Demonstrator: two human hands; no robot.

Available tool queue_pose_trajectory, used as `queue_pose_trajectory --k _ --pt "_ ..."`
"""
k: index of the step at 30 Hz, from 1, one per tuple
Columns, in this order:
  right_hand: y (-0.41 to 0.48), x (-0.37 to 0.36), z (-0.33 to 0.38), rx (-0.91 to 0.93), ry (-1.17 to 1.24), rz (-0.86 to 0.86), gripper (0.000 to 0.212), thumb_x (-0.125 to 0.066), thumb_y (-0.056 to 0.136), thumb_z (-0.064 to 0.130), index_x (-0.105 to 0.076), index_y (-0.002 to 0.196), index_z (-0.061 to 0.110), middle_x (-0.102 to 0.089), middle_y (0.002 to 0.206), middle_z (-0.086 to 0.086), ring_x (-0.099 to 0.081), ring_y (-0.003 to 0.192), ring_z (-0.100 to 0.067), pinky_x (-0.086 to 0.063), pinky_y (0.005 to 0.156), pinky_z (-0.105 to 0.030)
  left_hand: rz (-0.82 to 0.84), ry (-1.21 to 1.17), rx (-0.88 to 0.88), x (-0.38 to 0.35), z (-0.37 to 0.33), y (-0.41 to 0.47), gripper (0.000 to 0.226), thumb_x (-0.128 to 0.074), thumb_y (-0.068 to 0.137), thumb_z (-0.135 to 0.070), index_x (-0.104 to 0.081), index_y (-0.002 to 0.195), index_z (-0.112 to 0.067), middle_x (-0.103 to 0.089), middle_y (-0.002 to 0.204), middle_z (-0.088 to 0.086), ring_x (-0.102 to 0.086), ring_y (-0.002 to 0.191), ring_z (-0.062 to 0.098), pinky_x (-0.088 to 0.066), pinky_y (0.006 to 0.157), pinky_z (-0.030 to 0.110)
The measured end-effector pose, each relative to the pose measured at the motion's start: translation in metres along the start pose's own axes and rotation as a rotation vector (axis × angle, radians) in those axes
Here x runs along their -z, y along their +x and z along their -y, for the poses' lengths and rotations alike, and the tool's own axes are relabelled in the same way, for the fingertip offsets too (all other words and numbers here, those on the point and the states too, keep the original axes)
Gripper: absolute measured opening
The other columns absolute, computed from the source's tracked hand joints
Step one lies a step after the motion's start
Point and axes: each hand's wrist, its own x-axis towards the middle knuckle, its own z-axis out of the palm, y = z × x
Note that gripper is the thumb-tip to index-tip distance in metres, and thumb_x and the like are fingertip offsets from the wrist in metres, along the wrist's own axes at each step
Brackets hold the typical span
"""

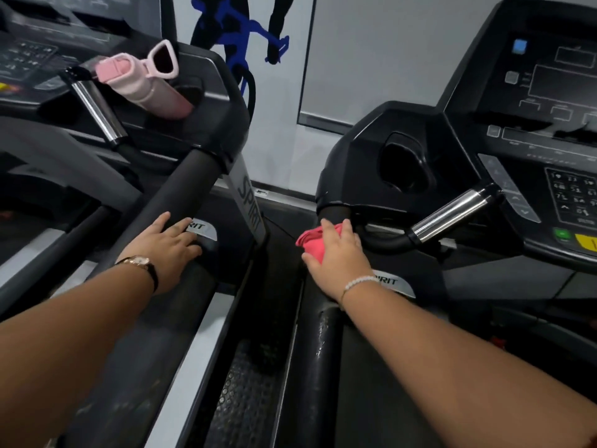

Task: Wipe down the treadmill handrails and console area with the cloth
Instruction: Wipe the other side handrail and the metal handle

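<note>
One cloth [311, 240] in R hand [336, 255], on handrail [323, 334] running twd console [549, 130].

pink bottle [145, 92], sunglasses [163, 61] atop; cyclist mural [232, 27]

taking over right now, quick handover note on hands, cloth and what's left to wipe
Left hand: open, resting on the left treadmill's handrail, holding nothing.
Right hand: grips the red cloth against the top of the right treadmill's handrail, just below the console.
Done: that rail looks streaked below the hand, so probably wiped.
Left: the console, the metal grip, the other rails. A pink bottle with sunglasses sits in the left treadmill's cup holder.
</note>
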Motion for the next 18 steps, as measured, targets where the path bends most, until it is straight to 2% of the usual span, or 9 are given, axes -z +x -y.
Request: queue_pose_trajectory --k 5,10,12,15,18 --pt "0.011 0.000 0.004 -0.031 0.019 0.011 0.069 -0.057 0.087 0.042 -0.026 0.146 0.024 -0.008 0.155 -0.020 -0.014 0.140 -0.041 -0.016 0.116 -0.042 -0.027 0.009 0.000 -0.005 0.001 0.001 0.050 -0.031 0.093 -0.023 -0.029 0.142 -0.032 -0.022 0.154 -0.006 0.002 0.145 0.020 0.005 0.113 0.050" --pt "-0.008 0.002 -0.009 0.120 0.039 0.046 0.065 -0.062 0.084 0.040 -0.035 0.141 0.030 -0.015 0.156 -0.006 -0.002 0.144 -0.030 -0.007 0.117 -0.040 -0.076 -0.010 -0.001 -0.009 0.000 0.003 0.051 -0.036 0.091 -0.021 -0.032 0.140 -0.035 -0.027 0.151 -0.005 0.000 0.145 0.020 0.003 0.113 0.052" --pt "-0.010 0.000 -0.016 0.141 0.073 0.035 0.065 -0.063 0.083 0.041 -0.035 0.141 0.030 -0.016 0.156 -0.003 -0.001 0.145 -0.027 -0.009 0.117 -0.039 -0.068 -0.011 -0.008 -0.010 0.000 0.004 0.048 -0.036 0.092 -0.021 -0.037 0.137 -0.036 -0.028 0.151 -0.006 0.001 0.145 0.021 0.004 0.112 0.053" --pt "0.003 0.001 -0.017 0.121 0.103 0.002 0.068 -0.062 0.084 0.041 -0.030 0.143 0.027 -0.014 0.156 -0.003 -0.008 0.145 -0.025 -0.015 0.116 -0.038 -0.018 0.010 -0.032 -0.009 0.001 0.007 0.041 -0.035 0.094 -0.025 -0.044 0.131 -0.040 -0.027 0.151 -0.010 0.005 0.145 0.024 0.005 0.111 0.056" --pt "0.023 0.005 -0.013 -0.003 0.191 -0.041 0.075 -0.061 0.086 0.040 -0.020 0.146 0.024 -0.011 0.156 -0.009 -0.027 0.139 -0.028 -0.025 0.110 -0.036 0.007 0.018 -0.051 -0.008 0.000 0.008 0.038 -0.036 0.095 -0.027 -0.044 0.129 -0.041 -0.025 0.151 -0.012 0.008 0.145 0.026 0.005 0.111 0.058"
